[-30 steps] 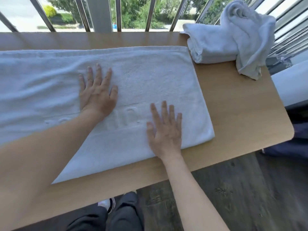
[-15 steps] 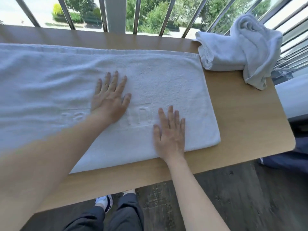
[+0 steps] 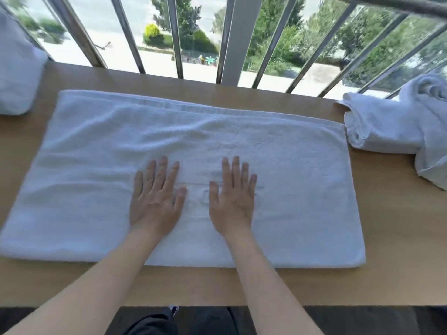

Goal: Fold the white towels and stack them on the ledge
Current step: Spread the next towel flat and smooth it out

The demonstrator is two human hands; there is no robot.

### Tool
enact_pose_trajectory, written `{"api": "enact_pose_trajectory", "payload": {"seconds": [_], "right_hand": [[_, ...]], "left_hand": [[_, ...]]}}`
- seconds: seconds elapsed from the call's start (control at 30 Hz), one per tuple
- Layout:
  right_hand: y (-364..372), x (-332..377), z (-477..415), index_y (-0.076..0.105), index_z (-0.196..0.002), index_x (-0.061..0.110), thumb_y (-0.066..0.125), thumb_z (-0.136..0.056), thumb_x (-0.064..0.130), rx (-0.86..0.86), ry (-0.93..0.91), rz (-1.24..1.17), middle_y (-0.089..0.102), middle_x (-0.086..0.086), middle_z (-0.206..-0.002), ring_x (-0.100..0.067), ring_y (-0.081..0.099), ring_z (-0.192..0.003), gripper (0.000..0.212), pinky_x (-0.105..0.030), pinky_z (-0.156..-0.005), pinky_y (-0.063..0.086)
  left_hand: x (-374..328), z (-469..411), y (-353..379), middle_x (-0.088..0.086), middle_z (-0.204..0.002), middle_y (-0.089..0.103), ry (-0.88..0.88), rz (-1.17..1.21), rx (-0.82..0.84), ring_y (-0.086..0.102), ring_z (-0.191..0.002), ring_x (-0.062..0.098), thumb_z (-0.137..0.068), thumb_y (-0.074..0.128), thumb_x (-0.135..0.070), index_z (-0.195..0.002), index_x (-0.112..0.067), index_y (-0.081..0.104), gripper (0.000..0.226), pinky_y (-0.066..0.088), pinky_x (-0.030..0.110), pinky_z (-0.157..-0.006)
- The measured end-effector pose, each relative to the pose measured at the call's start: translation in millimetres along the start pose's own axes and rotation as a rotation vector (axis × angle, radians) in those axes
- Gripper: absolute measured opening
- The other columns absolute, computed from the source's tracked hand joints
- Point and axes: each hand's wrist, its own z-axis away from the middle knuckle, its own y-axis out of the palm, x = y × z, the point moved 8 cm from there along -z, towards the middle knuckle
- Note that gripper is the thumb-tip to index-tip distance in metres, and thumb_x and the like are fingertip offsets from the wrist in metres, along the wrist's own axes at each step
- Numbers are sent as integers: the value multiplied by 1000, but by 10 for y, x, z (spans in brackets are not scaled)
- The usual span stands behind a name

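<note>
Right now your left hand (image 3: 154, 201) and right hand (image 3: 232, 201) lie flat on the white towel (image 3: 302, 180), palms down, fingers straight and slightly spread, grasping nothing. They rest side by side near its middle, a little toward its near edge. The towel lies spread along the wooden ledge (image 3: 399, 250), with a second layer's edge showing along its far side. A crumpled heap of white towels (image 3: 387, 126) sits just beside its right end. Another white towel (image 3: 17, 81) rests off its left end. Railing bars (image 3: 233, 39) stand beyond its far edge.
</note>
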Motion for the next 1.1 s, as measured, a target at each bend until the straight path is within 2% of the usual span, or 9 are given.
{"api": "enact_pose_trajectory", "payload": {"seconds": [0.07, 0.13, 0.3, 0.5, 0.8, 1.1], "right_hand": [[173, 392, -213, 4, -160, 25, 20, -103, 48, 24, -30, -39, -6, 0, -167, -20, -12, -153, 64, -44, -122, -12], [269, 543, -438, 2, -160, 25, 22, -104, 48, 45, -8, -29, -8, 0, -167, -21, -13, -153, 64, -44, -121, -13], [306, 411, -661, -1, -159, 32, 24, -101, 50, 30, 73, 63, -11, 1, -167, -19, -17, -152, 66, -49, -121, -12], [275, 450, -651, 13, -159, 32, 32, -96, 49, -64, 97, 76, 5, 0, -168, -22, -4, -154, 69, -51, -122, -4], [243, 430, -692, 27, -157, 29, 42, -93, 45, -142, 116, 74, 21, -3, -165, -24, 11, -154, 68, -53, -122, 8], [240, 428, -697, 29, -156, 27, 42, -93, 44, -180, 110, 91, 21, -2, -165, -24, 11, -153, 67, -54, -122, 11]], "left_hand": [[20, 6, 1, -5, -166, -9, -5, 30, 6, -12, -153, 17, -98, 6, -55, -159, -31, 1, 65, -9, 40, -123], [18, 5, -27, -5, -166, -7, 8, 51, -3, -11, -153, 17, -99, 6, -51, -158, -30, 3, 63, -10, 38, -123], [-37, -98, -75, 4, -166, 12, 185, -1, -28, 6, -154, 27, -102, 23, -42, -158, -21, 20, 60, 6, 49, -124], [-56, -543, -202, 4, -163, 24, 306, 3, -51, 20, -151, 29, -102, 26, -41, -154, -23, 35, 56, 14, 53, -122], [51, -1194, -266, -7, -167, 8, 304, 53, -20, 4, -154, 19, -100, 19, -41, -158, -35, 18, 59, 1, 44, -124], [253, -1628, -373, -5, -167, 6, 142, 79, -30, -1, -154, 18, -99, 16, -45, -158, -37, 13, 60, -7, 40, -123]]}}
